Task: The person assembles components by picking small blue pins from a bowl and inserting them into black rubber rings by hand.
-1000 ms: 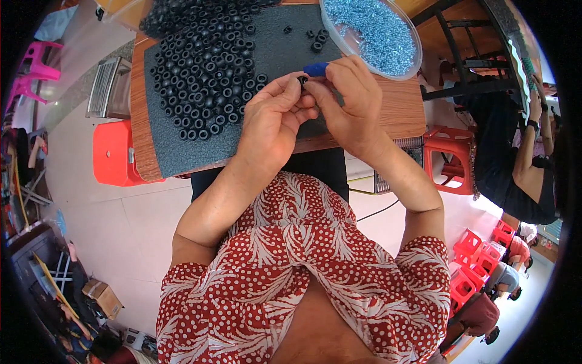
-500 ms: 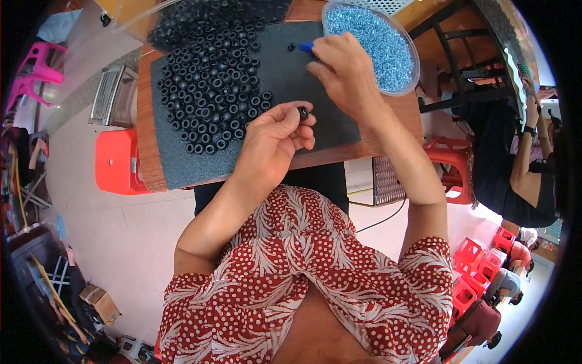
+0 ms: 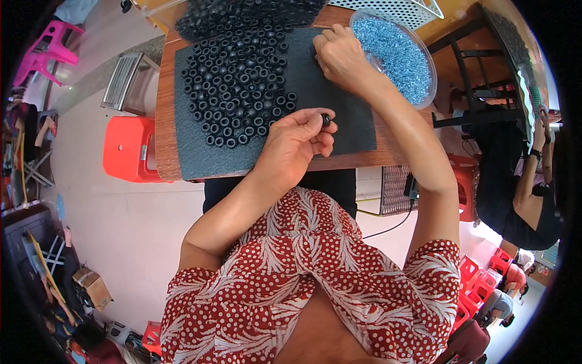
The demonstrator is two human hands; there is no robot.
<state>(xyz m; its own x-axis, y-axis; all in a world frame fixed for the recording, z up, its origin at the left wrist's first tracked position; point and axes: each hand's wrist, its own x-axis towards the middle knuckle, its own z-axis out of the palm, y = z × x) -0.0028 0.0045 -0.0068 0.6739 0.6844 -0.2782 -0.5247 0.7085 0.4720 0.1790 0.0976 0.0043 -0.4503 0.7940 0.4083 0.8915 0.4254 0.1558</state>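
My left hand (image 3: pixel 294 142) is closed over the near part of a dark mat (image 3: pixel 348 121), pinching a small round black cap (image 3: pixel 326 120) between thumb and fingertips. Further off, my right hand (image 3: pixel 342 57) is over the far right of the mat, knuckles up and fingers curled under. Whatever those fingers hold is hidden. Just right of that hand stands a round clear tub (image 3: pixel 433 85) of small shiny light-blue pieces (image 3: pixel 397 51). Many black ring-like caps (image 3: pixel 236 85) lie spread over the left part of the mat, some touching each other.
The mat covers much of a brown wooden table (image 3: pixel 168 109). Behind the caps is a heap of dark pieces (image 3: pixel 242 15); a white perforated basket (image 3: pixel 400 9) stands at the back. A red stool (image 3: pixel 124 148) is left of the table. Another person (image 3: pixel 515 176) sits to the right.
My right hand has turned and curled over the mat; the blue thing seen at its fingertips is now hidden. My left hand keeps its pinch on the black cap. The whole view has shifted.
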